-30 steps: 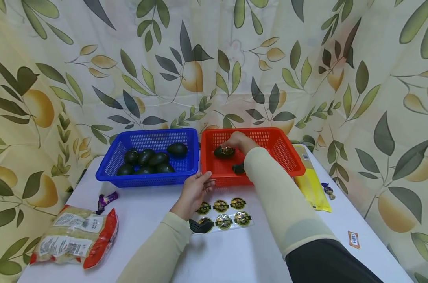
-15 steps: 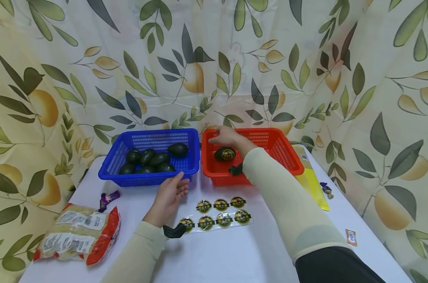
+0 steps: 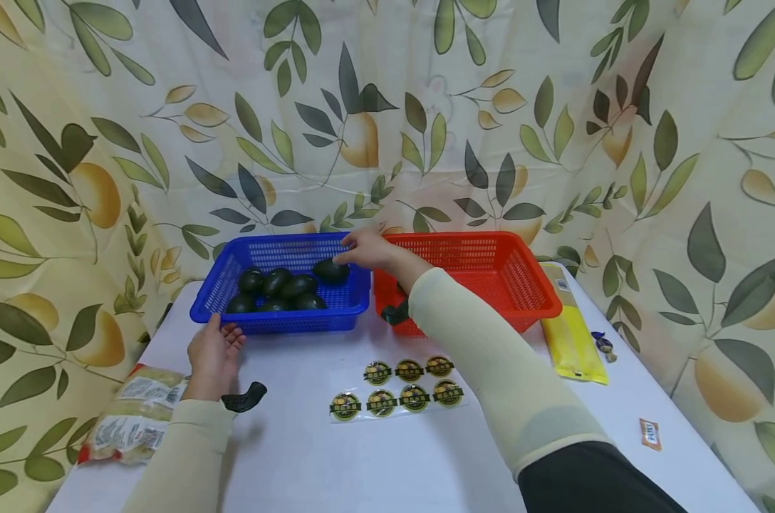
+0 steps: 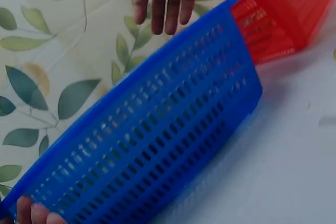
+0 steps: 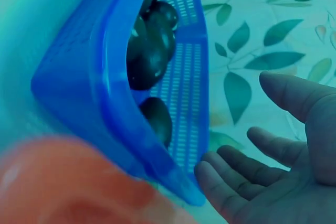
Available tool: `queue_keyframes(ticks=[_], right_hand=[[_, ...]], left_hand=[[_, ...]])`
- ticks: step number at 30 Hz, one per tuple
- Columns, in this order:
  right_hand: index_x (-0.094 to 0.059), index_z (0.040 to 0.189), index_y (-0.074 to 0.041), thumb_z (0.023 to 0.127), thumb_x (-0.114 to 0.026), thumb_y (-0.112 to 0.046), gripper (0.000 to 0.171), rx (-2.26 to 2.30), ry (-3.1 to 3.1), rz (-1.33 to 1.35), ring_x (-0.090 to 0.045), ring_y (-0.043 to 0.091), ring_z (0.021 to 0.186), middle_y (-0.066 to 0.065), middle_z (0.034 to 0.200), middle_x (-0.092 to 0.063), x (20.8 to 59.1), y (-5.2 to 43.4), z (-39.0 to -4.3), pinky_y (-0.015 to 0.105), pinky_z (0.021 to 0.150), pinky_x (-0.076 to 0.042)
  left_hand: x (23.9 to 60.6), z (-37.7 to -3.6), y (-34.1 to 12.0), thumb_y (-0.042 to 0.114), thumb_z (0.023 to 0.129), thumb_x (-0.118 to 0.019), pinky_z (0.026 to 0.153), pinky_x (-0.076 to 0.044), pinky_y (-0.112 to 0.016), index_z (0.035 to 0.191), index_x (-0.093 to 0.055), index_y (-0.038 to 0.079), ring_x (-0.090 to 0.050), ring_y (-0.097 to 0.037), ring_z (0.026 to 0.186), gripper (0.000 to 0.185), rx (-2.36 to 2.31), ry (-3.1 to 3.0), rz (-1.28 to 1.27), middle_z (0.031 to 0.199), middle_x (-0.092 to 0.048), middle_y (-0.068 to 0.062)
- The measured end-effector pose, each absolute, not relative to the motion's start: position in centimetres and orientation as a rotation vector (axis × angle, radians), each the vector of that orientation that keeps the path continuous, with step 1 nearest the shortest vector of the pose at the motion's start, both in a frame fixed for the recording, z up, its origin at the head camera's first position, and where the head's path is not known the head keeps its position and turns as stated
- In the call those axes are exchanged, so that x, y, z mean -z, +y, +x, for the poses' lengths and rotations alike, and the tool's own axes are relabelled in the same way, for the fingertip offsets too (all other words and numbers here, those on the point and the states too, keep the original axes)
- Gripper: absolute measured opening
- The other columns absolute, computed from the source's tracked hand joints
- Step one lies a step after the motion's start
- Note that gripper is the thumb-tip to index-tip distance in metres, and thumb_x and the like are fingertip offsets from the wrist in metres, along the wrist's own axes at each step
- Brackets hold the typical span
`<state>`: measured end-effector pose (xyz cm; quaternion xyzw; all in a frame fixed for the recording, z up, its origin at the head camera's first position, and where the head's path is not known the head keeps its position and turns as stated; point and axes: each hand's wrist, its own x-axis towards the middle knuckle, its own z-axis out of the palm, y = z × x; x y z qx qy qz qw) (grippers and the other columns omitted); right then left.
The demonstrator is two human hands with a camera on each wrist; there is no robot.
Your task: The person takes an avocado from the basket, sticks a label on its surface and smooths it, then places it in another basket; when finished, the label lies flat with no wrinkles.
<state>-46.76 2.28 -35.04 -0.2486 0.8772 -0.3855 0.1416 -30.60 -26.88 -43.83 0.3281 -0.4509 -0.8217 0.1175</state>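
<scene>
Several dark green avocados (image 3: 299, 286) lie in the blue basket (image 3: 285, 324). My right hand (image 3: 368, 251) is over that basket's right end, its fingertips close to the rightmost avocado (image 3: 330, 271). Its fingers (image 5: 223, 184) are loosely spread and hold nothing in the right wrist view. At the blue basket's front left corner, my left hand (image 3: 213, 356) has relaxed fingers by the rim; whether they touch it I cannot tell. The red basket (image 3: 477, 285) stands to the right, partly hidden by my right forearm. Only a dark sliver shows there beside the sleeve.
Round black-and-gold stickers (image 3: 381, 402) lie on the white table (image 3: 298, 456) before the baskets. A red-ended bag (image 3: 137, 420) is at the left. A yellow packet (image 3: 573, 335), a wrapped candy (image 3: 603, 345) and a small orange wrapper (image 3: 650, 434) lie at the right.
My right hand has let go of the stickered avocado in the red basket and moved left over the blue one. My left hand has moved left from the red basket's front to the blue basket's corner.
</scene>
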Motion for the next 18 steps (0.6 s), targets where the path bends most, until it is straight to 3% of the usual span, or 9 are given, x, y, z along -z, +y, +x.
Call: queue_keyframes(ticks=[6, 13, 18], right_hand=[[-0.051, 0.148, 0.0, 0.098, -0.072, -0.035, 0.064, 1.144, 2.476, -0.647, -0.063, 0.035, 0.121, 0.019, 0.146, -0.057, 35.8, 0.4, -47.8, 0.045, 0.105, -0.054], [-0.053, 0.146, 0.001, 0.099, -0.07, -0.032, 0.059, 1.215, 2.463, -0.561, -0.061, 0.042, 0.126, 0.019, 0.141, -0.058, 36.9, -1.5, -49.5, 0.042, 0.101, -0.056], [-0.057, 0.142, -0.003, 0.1, -0.068, -0.035, 0.054, 1.164, 2.554, -0.579, -0.061, 0.037, 0.123, 0.017, 0.138, -0.061, 37.6, -2.7, -51.0, 0.044, 0.104, -0.054]], left_hand=[[43.8, -30.6, -27.4, 0.035, 0.113, -0.038, 0.082, -0.057, -0.024, 0.117, -0.045, 0.015, -0.057, -0.014, 0.093, 0.022, 2.357, -1.427, 0.896, 0.103, -0.056, -0.002], [43.8, -30.7, -27.7, 0.036, 0.113, -0.038, 0.087, -0.057, -0.025, 0.115, -0.044, 0.016, -0.058, -0.014, 0.094, 0.021, 2.339, -1.49, 0.911, 0.105, -0.056, -0.003], [43.7, -30.7, -27.6, 0.036, 0.113, -0.038, 0.087, -0.058, -0.024, 0.115, -0.044, 0.016, -0.06, -0.013, 0.093, 0.02, 2.304, -1.531, 0.912, 0.106, -0.057, -0.004]])
